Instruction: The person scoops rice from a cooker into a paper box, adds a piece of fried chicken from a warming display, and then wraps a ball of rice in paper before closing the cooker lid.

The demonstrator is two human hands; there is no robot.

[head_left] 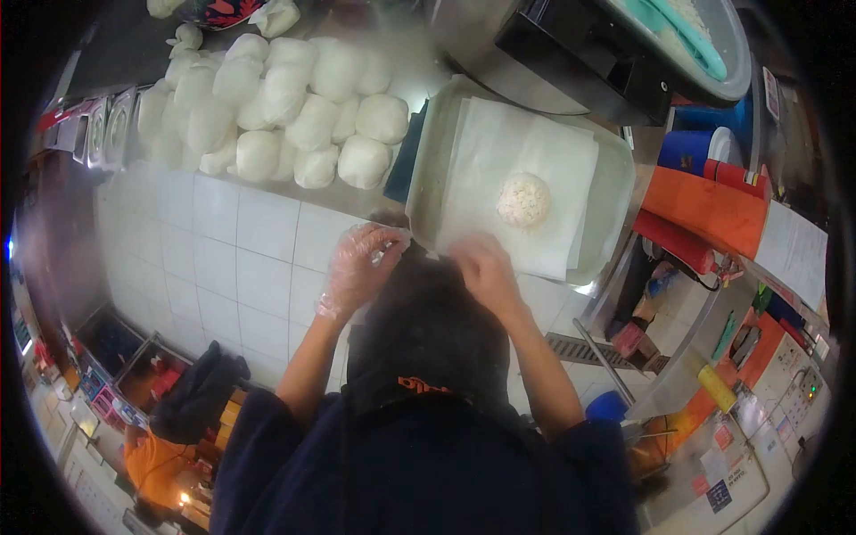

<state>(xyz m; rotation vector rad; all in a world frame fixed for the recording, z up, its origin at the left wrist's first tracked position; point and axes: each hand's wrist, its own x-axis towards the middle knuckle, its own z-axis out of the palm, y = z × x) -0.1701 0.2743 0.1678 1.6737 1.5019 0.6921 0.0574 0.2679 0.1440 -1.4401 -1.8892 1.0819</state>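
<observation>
My left hand (pixel 361 267), in a clear plastic glove, is closed with thumb and fingers curled together in front of my dark apron (pixel 428 330). My right hand (pixel 481 272), apparently bare, is curled closed a short way to the right. Whatever either hand pinches is too small or hidden to make out. Just beyond them lies a shallow tray (pixel 430 178) lined with white paper sheets (pixel 486 152). A rounded, grainy whitish mound that looks like rice (pixel 523 201) sits on the paper, apart from both hands.
Many white wrapped round bundles (pixel 294 98) are piled at the back left. A black-sided appliance (pixel 580 53) stands behind the tray, beside a grey tub (pixel 736 76) with a turquoise utensil (pixel 682 36). White floor tiles (pixel 263 232) show below the counter. Another person in orange (pixel 160 473) is at lower left.
</observation>
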